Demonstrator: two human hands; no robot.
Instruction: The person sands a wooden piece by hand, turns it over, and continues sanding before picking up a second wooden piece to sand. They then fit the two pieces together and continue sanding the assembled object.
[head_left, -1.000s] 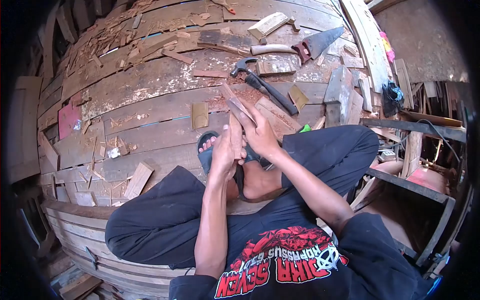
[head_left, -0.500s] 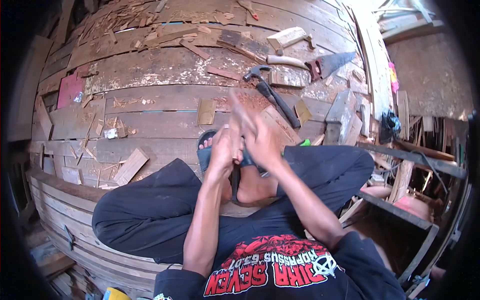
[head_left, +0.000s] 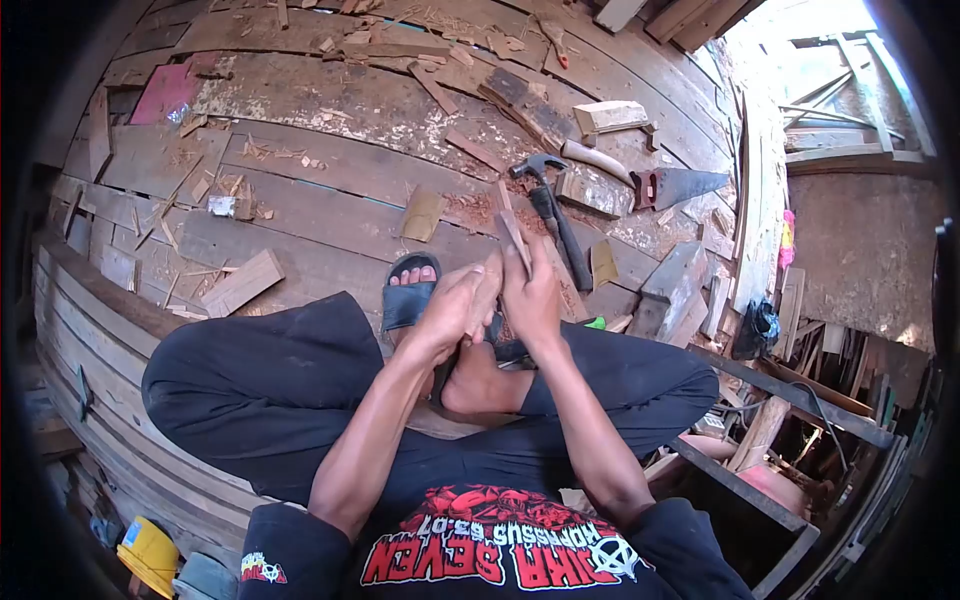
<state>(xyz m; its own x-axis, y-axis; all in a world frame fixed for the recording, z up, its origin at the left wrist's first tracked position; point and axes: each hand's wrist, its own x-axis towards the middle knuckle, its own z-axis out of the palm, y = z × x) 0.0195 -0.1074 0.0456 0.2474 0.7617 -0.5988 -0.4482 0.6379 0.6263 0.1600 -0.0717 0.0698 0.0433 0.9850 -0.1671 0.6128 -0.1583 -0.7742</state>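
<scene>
Wooden plank floor point(head_left: 300, 170) under offcuts point(head_left: 240, 283); left hand point(head_left: 455, 310) and right hand point(head_left: 532, 300) grip wood strips point(head_left: 512, 232)

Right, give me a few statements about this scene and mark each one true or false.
1. The right hand grips a wood piece. True.
2. The hammer is in the right hand. False: it lies on the planks beyond it.
3. The handsaw lies left of the hammer. False: it lies to its right.
4. Toes show in a sandal left of the right hand. True.
</scene>
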